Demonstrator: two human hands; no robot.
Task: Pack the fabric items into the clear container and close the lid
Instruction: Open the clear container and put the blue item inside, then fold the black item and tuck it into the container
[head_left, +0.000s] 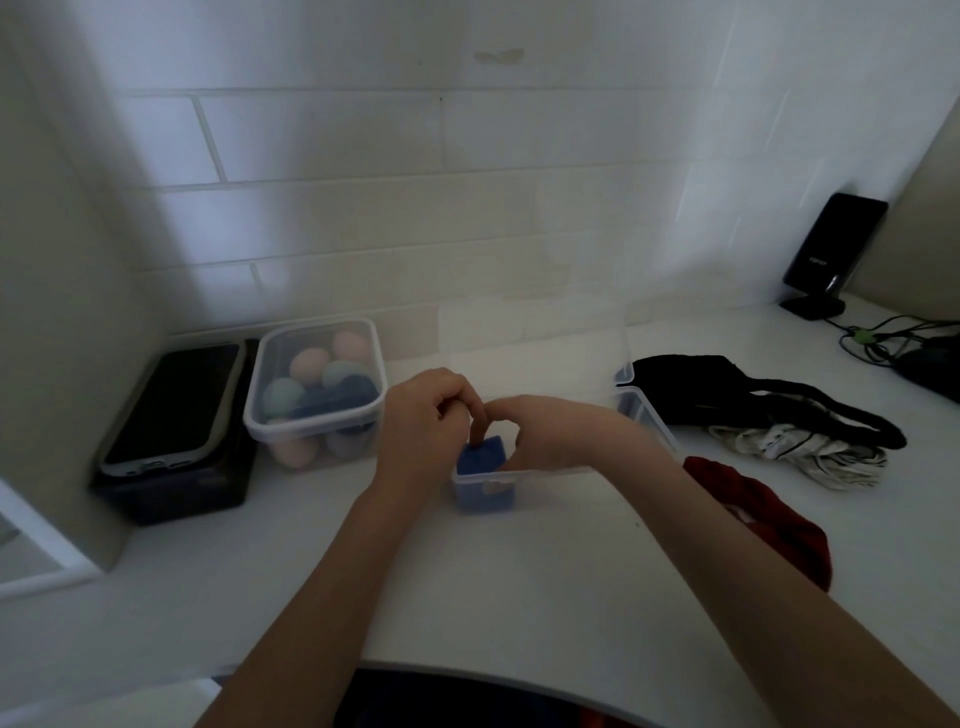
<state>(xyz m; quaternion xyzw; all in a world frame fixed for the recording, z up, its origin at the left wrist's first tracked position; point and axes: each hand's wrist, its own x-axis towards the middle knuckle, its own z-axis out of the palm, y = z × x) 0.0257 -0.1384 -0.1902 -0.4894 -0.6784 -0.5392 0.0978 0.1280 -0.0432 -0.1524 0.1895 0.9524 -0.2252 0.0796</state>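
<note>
The clear container (540, 480) sits mid-counter, and its clear lid (535, 343) stands raised behind it. A folded blue fabric item (480, 460) is tucked into the container's left end. My left hand (421, 421) pokes its index finger down onto the blue fabric, the other fingers curled. My right hand (550, 431) reaches into the container with its thumb against the blue fabric; its fingers are hidden behind it. On the counter to the right lie a black fabric item (727, 395), a white patterned one (800, 452) and a red one (769, 514).
A second lidded clear box (317, 389) of coloured balls stands at the left, next to a phone (171, 405) lying on a dark box. A black device on a stand (831, 249) and cables (893, 338) occupy the far right corner. The tiled wall is close behind.
</note>
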